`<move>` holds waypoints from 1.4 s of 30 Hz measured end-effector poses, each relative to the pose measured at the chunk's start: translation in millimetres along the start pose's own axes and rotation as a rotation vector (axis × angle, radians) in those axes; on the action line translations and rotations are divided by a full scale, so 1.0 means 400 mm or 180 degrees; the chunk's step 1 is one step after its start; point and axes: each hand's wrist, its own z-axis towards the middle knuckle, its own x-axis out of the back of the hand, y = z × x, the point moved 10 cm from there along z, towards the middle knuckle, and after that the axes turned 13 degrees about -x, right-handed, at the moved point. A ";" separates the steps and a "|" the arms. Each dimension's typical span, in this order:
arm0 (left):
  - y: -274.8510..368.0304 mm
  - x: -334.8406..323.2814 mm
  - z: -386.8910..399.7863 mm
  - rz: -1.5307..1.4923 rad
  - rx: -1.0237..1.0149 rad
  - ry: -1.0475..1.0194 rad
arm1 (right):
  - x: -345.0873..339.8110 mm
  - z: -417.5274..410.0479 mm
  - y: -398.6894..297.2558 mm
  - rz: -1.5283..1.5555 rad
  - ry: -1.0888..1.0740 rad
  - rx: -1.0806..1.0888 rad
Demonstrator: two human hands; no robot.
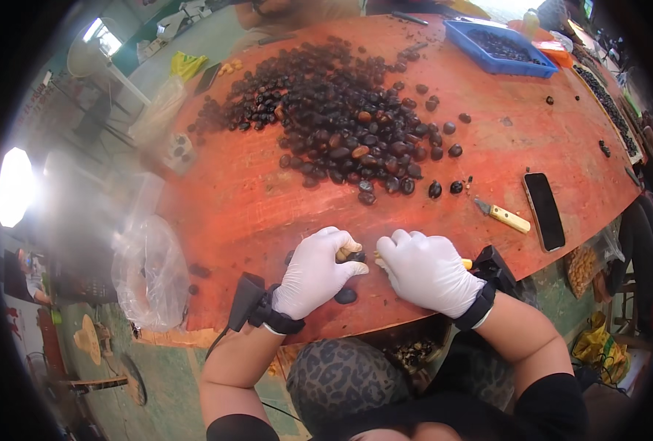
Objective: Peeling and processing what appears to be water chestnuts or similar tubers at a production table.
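Note:
My left hand (321, 273), in a white glove, pinches a dark glossy nut (356, 257) between thumb and fingers. Just right of it, my gloved right hand (428, 270) is curled round a tool whose yellow handle end (467, 264) sticks out by the wrist; its working end is hidden. One more dark nut (346, 296) lies on the red tabletop (238, 220) between my wrists, and another is partly covered by my left hand. Ahead of both hands spreads a large heap of dark brown nuts (354, 132).
Right of the heap lie a short knife (503, 215) with a wooden handle and a smartphone (544, 212). A blue plastic tray (503, 66) of dark pieces stands at the far right. A clear plastic bag (153, 270) hangs at the left edge. Below the front edge, a container holds scraps (412, 355).

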 end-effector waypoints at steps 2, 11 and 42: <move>0.000 -0.004 0.002 0.0111 0.0022 -0.0079 | -0.001 0.004 -0.017 0.0060 0.0034 0.0048; 0.005 -0.006 -0.001 0.0151 0.0098 -0.0265 | -0.017 -0.006 0.003 -0.0037 -0.0210 -0.0108; 0.015 -0.035 0.032 -0.0528 -0.0022 -0.0151 | 0.017 -0.002 0.031 -0.0002 0.0187 -0.0053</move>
